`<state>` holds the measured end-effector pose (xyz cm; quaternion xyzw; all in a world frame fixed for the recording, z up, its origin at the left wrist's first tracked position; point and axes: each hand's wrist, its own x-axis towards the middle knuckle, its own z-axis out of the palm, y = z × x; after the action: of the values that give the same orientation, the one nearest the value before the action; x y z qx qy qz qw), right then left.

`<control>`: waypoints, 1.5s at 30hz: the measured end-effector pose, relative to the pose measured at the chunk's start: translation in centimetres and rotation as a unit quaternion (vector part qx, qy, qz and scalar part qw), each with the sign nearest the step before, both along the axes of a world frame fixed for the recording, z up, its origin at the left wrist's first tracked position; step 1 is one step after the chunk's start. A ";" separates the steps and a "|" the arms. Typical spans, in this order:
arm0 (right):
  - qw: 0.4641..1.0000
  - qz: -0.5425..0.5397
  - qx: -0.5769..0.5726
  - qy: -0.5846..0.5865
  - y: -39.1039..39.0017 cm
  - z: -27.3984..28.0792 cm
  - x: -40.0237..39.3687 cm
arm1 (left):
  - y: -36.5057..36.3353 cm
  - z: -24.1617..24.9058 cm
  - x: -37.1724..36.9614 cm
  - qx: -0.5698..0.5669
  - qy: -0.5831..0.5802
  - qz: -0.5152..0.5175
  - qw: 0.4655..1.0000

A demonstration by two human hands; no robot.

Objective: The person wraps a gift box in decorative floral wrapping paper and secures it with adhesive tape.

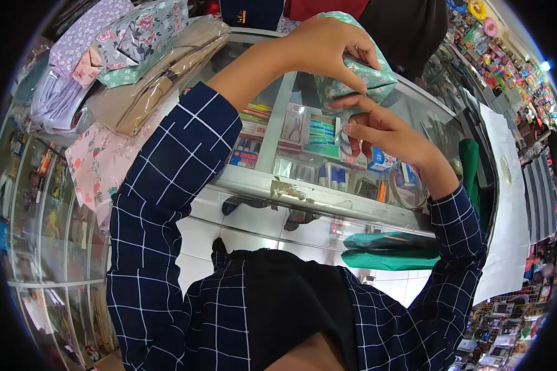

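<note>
A gift box (pixel 370 74) in green floral wrapping paper lies on the glass counter at the far side. My left hand (pixel 328 46) reaches over its top, with the fingers bent over the paper and the thumb pressed on the near face. In front of the box is my right hand (pixel 387 130). Its index finger stretches to the lower edge of the paper near my left thumb. The right thumb stands apart from that finger, and the other fingers are loosely bent. Nothing shows plainly between them. Below my right wrist, a clear tape roll (pixel 410 185) appears at the counter.
The glass counter (pixel 346 201) has a worn metal front edge and boxed stationery inside. Wrapped floral fabrics (pixel 136 37) and a brown plastic-covered packet (pixel 155 86) are piled at left. White paper sheets (pixel 501 185) hang at right, near a green roll (pixel 468 173). Packed shelves stand beyond.
</note>
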<state>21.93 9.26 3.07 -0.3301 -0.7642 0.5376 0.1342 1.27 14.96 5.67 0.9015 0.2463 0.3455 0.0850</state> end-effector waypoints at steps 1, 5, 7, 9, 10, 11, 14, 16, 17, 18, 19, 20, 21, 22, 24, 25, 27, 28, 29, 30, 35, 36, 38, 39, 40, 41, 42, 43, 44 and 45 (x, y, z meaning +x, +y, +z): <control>1.000 -0.002 0.004 0.001 0.0 0.0 0.1 | 0.0 0.0 0.0 -0.002 0.001 -0.004 1.000; 1.000 0.004 0.009 0.006 -0.1 -0.1 0.6 | -0.2 0.0 0.0 0.002 0.000 -0.008 1.000; 1.000 0.011 0.004 0.021 0.0 -0.1 0.7 | -0.4 -0.1 -0.1 0.008 -0.014 -0.011 1.000; 0.999 0.015 -0.005 0.048 -0.2 -0.1 0.6 | -0.6 -0.3 -0.2 0.012 -0.041 -0.023 0.999; 0.997 0.026 -0.022 0.075 -0.1 -0.2 0.7 | -0.7 -0.4 -0.4 0.025 -0.014 -0.034 0.999; 0.993 0.038 -0.039 0.101 0.2 -0.4 0.8 | -0.7 -0.6 -0.7 0.039 0.012 -0.046 0.998; 0.973 0.054 -0.122 0.189 0.5 -0.1 0.8 | -0.8 -1.3 -1.0 0.043 0.019 -0.073 0.996; 0.953 0.072 -0.166 0.243 0.9 -0.3 0.8 | -1.1 -1.5 -0.9 0.034 0.009 -0.080 0.996; 0.943 0.088 -0.178 0.266 1.4 -0.8 1.0 | -1.1 -1.5 -0.9 0.031 0.008 -0.079 0.996; 0.932 0.105 -0.190 0.289 1.7 -1.0 1.0 | -1.2 -1.4 -0.8 0.027 0.008 -0.078 0.997; 0.915 0.120 -0.222 0.316 1.9 -0.9 1.1 | -1.3 -1.4 -0.8 0.036 0.003 -0.076 0.996; 0.907 0.121 -0.229 0.331 1.9 -0.9 1.1 | -1.5 -1.4 -0.7 0.045 -0.002 -0.076 0.996; 0.900 0.121 -0.236 0.346 1.9 -0.8 1.2 | -1.5 -1.5 -0.6 0.053 -0.007 -0.076 0.996; 0.892 0.121 -0.243 0.362 1.9 -0.9 1.2 | -1.6 -1.6 -0.5 0.049 -0.011 -0.071 0.996; 0.885 0.132 -0.240 0.377 2.0 -1.0 1.4 | -1.8 -1.9 -0.4 0.041 -0.021 -0.061 0.997; 0.885 0.138 -0.234 0.379 2.1 -1.0 1.5 | -1.8 -1.9 -0.3 0.033 -0.022 -0.060 0.997; 0.887 0.149 -0.223 0.377 2.3 -1.0 1.5 | -1.9 -2.0 -0.3 0.019 -0.026 -0.056 0.998; 0.888 0.155 -0.218 0.374 2.4 -1.1 1.5 | -1.8 -2.1 -0.3 0.022 -0.030 -0.056 0.998; 0.890 0.161 -0.213 0.370 2.5 -1.1 1.5 | -1.7 -2.3 -0.2 0.024 -0.035 -0.057 0.997; 0.891 0.159 -0.215 0.368 2.5 -1.2 1.4 | -1.7 -2.3 -0.2 0.027 -0.040 -0.057 0.997; 0.903 0.142 -0.202 0.351 2.4 -1.2 1.3 | -2.0 -1.9 0.1 -0.016 -0.048 -0.062 0.997; 0.905 0.138 -0.201 0.349 2.5 -1.3 1.3 | -2.1 -1.9 0.1 -0.029 -0.049 -0.064 0.996; 0.908 0.131 -0.197 0.346 2.4 -1.3 1.4 | -1.9 -1.9 0.0 -0.039 -0.060 -0.083 0.994; 0.910 0.124 -0.197 0.343 2.4 -1.3 1.5 | -1.9 -1.9 -0.1 -0.043 -0.065 -0.093 0.993; 0.912 0.118 -0.196 0.339 2.2 -1.2 1.6 | -1.9 -1.9 -0.1 -0.032 -0.071 -0.096 0.992; 0.915 0.112 -0.195 0.336 2.1 -1.0 1.8 | -1.9 -2.0 -0.2 -0.020 -0.078 -0.099 0.992; 0.934 0.098 -0.152 0.307 1.8 -0.5 2.1 | -2.1 -2.0 -0.2 -0.007 -0.084 -0.102 0.991; 0.951 0.083 -0.108 0.276 1.5 0.4 2.6 | -2.4 -2.1 -0.4 -0.004 -0.094 -0.094 0.991; 0.965 0.069 -0.063 0.244 1.3 1.0 3.2 | -2.8 -2.2 -0.5 -0.001 -0.104 -0.086 0.991; 0.971 0.054 -0.019 0.232 1.1 1.5 3.7 | -3.4 -2.3 -0.7 0.003 -0.115 -0.077 0.990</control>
<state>25.58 10.39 4.54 -0.1568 -0.7189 0.6200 0.2722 0.58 11.53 3.38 0.8722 0.1637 0.4402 0.1367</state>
